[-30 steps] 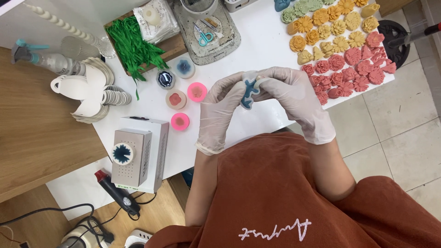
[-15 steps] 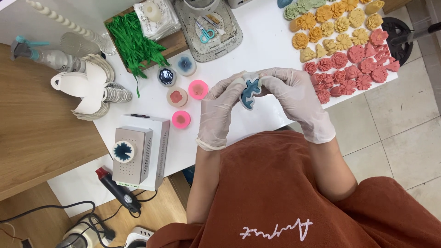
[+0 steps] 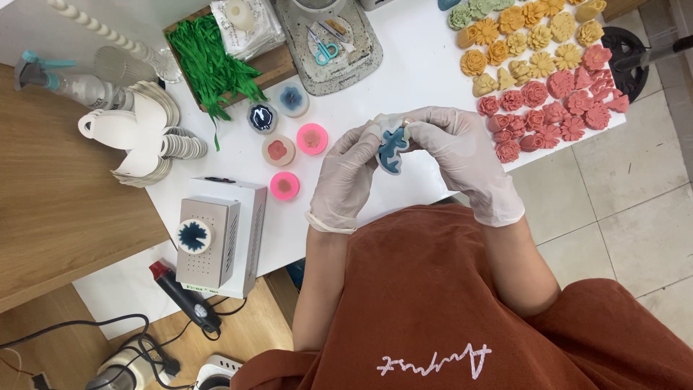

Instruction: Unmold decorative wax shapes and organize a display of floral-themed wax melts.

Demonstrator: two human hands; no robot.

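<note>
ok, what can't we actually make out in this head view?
- Blue piece in its pale mould: edges hidden by the fingers of left hand and right hand.
- Rows of moulded flowers: top row cut by the frame edge.
- Scissors on the grey tray: too small for detail.
- Table front: hidden by the person's torso.

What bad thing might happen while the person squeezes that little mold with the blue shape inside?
Both gloved hands, left hand and right hand, bend the silicone mold above the table edge. If the blue flower-shaped piece pops out suddenly, it might drop to the tiled floor and chip. Hard bending may also snap its thin petals.
</note>
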